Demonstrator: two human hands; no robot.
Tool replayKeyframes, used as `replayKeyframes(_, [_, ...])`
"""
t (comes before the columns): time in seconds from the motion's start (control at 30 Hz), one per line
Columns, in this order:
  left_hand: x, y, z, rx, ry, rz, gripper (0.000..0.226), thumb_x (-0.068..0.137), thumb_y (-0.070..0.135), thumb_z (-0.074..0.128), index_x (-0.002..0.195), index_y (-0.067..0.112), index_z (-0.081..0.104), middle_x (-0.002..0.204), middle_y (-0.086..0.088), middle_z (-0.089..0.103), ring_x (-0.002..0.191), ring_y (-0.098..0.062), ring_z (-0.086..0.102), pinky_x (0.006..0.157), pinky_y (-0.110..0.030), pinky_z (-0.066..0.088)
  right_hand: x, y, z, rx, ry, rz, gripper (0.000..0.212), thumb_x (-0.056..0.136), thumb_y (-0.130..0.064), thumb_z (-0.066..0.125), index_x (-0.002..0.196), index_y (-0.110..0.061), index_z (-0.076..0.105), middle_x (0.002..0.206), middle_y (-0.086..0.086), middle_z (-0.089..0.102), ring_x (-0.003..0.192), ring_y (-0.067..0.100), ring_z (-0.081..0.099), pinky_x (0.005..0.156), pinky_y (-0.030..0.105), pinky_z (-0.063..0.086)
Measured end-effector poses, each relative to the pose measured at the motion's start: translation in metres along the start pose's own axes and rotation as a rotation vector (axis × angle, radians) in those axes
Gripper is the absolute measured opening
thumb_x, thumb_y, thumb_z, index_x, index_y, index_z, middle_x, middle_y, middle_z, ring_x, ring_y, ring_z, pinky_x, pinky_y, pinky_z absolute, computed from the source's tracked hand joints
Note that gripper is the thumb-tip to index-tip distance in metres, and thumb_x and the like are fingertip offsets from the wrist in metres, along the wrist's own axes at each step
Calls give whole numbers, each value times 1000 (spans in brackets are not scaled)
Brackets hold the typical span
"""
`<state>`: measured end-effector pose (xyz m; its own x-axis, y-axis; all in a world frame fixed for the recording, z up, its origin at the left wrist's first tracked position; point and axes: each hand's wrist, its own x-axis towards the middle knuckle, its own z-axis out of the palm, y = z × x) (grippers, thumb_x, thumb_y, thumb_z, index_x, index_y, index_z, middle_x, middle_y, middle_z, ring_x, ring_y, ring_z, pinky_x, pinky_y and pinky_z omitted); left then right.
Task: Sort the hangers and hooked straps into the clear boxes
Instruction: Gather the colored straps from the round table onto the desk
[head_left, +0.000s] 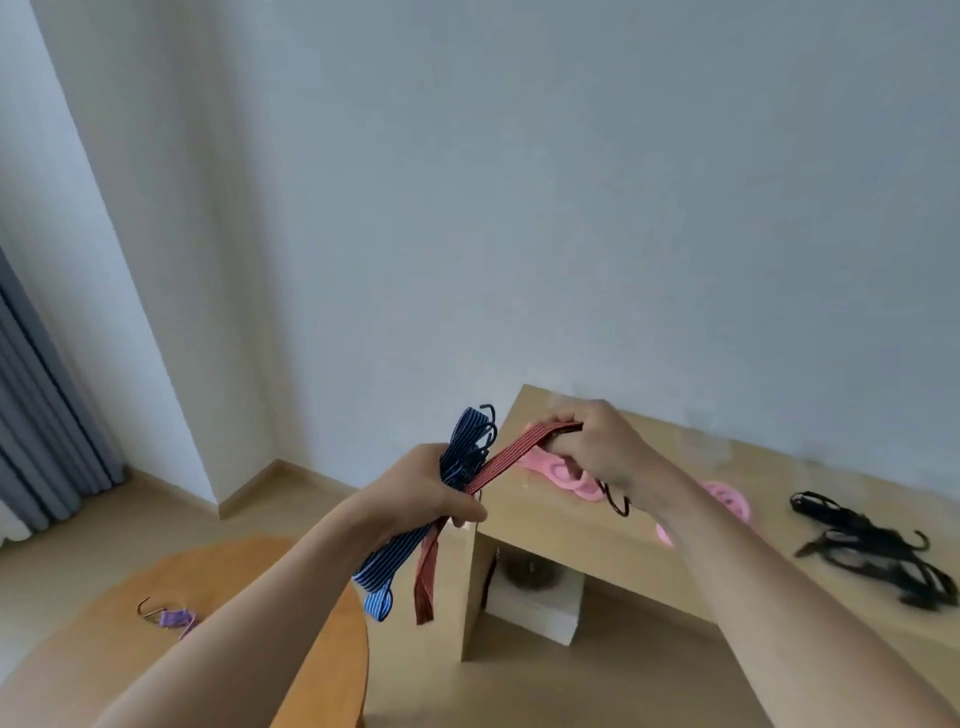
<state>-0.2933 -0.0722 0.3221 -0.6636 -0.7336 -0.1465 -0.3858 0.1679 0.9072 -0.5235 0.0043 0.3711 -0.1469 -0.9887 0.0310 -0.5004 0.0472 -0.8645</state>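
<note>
We see the left hand (426, 493) closed in a fist round a bundle of blue striped straps (467, 447), whose dark hooks stick up just above the knuckles while the looped ends hang below the little finger. The same fist also pinches the red strap (514, 452). It runs taut from those fingers up to the right hand (597, 447), whose fingers curl round its far end, and its loose tail droops under the left fist. A dark hook (615, 501) dangles just beneath the right wrist; we cannot tell which strap it belongs to. Pink hangers (550, 473) lie on the wooden table (571, 530) directly under the right fingers, and a pile of black straps (872, 551) rests well beyond them.
</note>
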Motion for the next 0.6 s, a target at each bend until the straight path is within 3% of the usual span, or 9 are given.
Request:
replayKeyframes(0.17, [16, 19, 66, -76, 99, -12, 24, 84, 29, 79, 99, 13, 72, 80, -5, 78, 66, -14, 71, 51, -28, 48, -54, 57, -91, 316, 326, 85, 26, 89, 1, 60, 85, -16, 78, 56, -5, 46, 47, 13, 36, 48, 24, 40])
replayKeyframes(0.23, [24, 39, 102, -148, 107, 19, 19, 92, 28, 74, 101, 11, 72, 81, -5, 78, 64, -16, 70, 48, -27, 46, -81, 78, -116, 321, 371, 103, 18, 91, -1, 64, 87, -16, 73, 57, -7, 49, 47, 12, 42, 47, 21, 42])
replayKeyframes(0.3, [31, 67, 143, -285, 105, 43, 19, 96, 25, 71, 101, 7, 69, 80, -7, 76, 61, -16, 69, 46, -26, 45, -112, 99, -136, 254, 327, 138, 7, 91, -13, 73, 95, -14, 68, 70, -5, 57, 53, 7, 55, 51, 16, 44])
replayKeyframes(0.4, [40, 113, 209, -492, 28, 45, 23, 96, 23, 73, 105, 2, 68, 88, -12, 78, 74, -23, 76, 42, -24, 45, -160, 133, -153, 172, 185, 129, 28, 87, -30, 80, 105, -14, 66, 88, -11, 60, 68, -3, 60, 61, 10, 45])
replayKeyframes(0.47, [42, 140, 255, -555, -105, 48, 26, 94, 23, 75, 106, 2, 67, 98, -16, 79, 86, -28, 78, 40, -22, 45, -191, 151, -159, 224, 126, 83, 31, 84, -33, 82, 109, -21, 69, 84, -20, 61, 71, -5, 57, 68, 9, 43])
replayKeyframes(0.53, [43, 161, 300, -587, -247, 55, 31, 90, 23, 78, 108, 1, 66, 103, -18, 76, 82, -26, 74, 39, -22, 43, -218, 169, -167, 299, 123, 97, 36, 80, -36, 85, 111, -24, 71, 80, -10, 56, 74, 7, 50, 76, 22, 39])
replayKeyframes(0.6, [45, 179, 344, -645, -368, 55, 38, 86, 22, 79, 114, -1, 66, 108, -22, 75, 79, -24, 73, 38, -20, 43, -245, 185, -179, 361, 131, 135, 44, 73, -43, 87, 110, -23, 73, 84, -4, 60, 78, 16, 54, 82, 31, 45])
